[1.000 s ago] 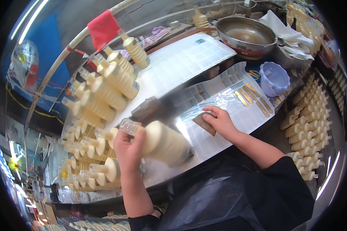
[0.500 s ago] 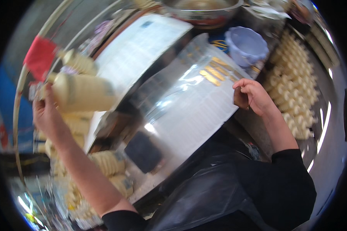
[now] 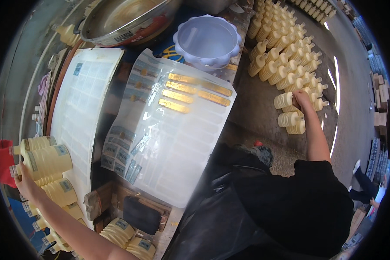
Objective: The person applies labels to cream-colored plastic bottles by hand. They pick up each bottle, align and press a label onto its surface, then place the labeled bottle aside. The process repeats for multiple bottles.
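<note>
At the far left my left hand [image 3: 28, 182] is closed at the neck of a cream ribbed bottle [image 3: 52, 160] that bears a small blue-grey label. This bottle lies on its side among other labelled bottles [image 3: 60, 193]. My right hand [image 3: 303, 102] reaches down on the right, its fingers closed round the neck of a cream bottle [image 3: 283, 101] without a visible label. That one is at the near end of a large group of similar bottles [image 3: 286, 52]. Between my arms lies a clear sheet [image 3: 190, 143] with gold strip labels [image 3: 176, 95] and blue-grey label pieces [image 3: 119, 149].
A scalloped lavender basin [image 3: 208, 41] and a wide metal bowl [image 3: 121, 21] stand behind the sheet. Left of it is a white board of labels [image 3: 80, 95]. A dark pad [image 3: 141, 215] sits near the front. Another person's leg [image 3: 365, 182] shows at far right.
My view has swung to the right. The left hand has lowered its bottle among the labelled ones; the right hand has gone from the sheet's edge to a bottle in the large group.
</note>
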A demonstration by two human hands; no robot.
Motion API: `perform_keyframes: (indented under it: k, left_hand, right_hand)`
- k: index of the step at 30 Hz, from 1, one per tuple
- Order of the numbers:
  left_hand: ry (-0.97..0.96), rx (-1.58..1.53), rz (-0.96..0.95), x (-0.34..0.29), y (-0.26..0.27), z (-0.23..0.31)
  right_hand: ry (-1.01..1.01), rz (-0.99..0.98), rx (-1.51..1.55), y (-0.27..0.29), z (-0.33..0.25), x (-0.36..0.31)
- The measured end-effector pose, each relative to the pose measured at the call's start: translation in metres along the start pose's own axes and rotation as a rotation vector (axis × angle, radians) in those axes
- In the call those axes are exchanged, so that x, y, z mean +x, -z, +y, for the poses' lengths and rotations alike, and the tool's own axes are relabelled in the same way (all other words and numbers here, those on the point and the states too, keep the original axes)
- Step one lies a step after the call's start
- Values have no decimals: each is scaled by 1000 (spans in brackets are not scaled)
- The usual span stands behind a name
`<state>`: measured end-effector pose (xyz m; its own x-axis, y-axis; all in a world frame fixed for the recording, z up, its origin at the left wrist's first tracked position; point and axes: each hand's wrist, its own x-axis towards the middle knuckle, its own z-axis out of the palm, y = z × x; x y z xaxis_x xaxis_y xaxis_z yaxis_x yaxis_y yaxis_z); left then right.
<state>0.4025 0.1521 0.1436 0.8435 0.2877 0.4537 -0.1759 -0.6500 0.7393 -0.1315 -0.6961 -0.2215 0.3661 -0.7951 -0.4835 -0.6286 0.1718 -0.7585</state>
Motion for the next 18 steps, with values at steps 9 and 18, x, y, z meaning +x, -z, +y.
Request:
perform_keyframes:
  k: [9,18]
  left_hand:
    - [-51,-42,98,-74,-4,30]
    - [-96,-25,48,-159,26,44]
  right_hand:
    - [-261,347,-1008,23,126,3]
    - [-69,66,-938,34,194,44]
